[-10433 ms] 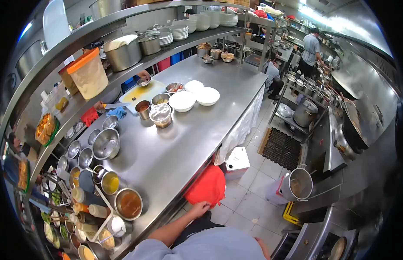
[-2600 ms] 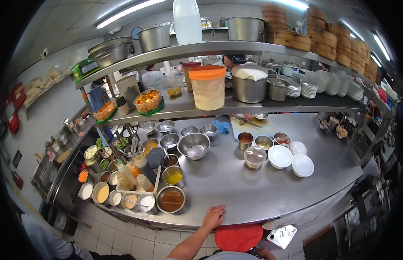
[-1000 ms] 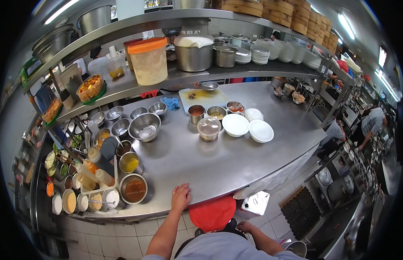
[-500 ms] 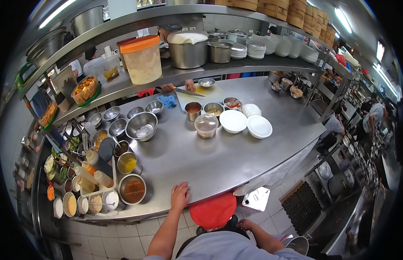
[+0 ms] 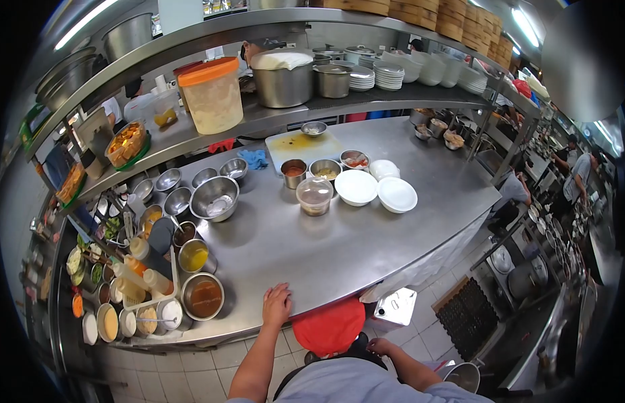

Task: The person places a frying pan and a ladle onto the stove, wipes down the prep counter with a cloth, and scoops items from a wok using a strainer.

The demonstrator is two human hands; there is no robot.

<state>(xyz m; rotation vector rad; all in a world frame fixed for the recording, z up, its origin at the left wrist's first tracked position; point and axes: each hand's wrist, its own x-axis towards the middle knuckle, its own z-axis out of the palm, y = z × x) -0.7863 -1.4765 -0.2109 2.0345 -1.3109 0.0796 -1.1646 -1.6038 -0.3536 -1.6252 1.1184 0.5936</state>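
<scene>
My left hand (image 5: 277, 305) lies flat on the front edge of the steel table (image 5: 285, 252), fingers stretched out and holding nothing. Left of it stands a steel pot of brown sauce (image 5: 204, 297), apart from the fingers. My right hand (image 5: 377, 346) is low beside my body, off the table, with its fingers curled in; whether anything is inside them is hidden. A red round lid or stool top (image 5: 329, 327) lies below the table edge, between the two hands. To its right is a white square tin (image 5: 395, 307) on the floor.
White bowls (image 5: 356, 187), a lidded plastic tub (image 5: 315, 196) and a cutting board (image 5: 275, 153) are further back. Squeeze bottles (image 5: 156, 281) and sauce pots crowd the left. A shelf (image 5: 352, 105) spans the table. Co-workers (image 5: 581, 176) stand at right.
The co-worker's hands and the knife have gone from the cutting board. A blurred grey shape has come into the upper right. My view has shifted slightly; both my hands stay put.
</scene>
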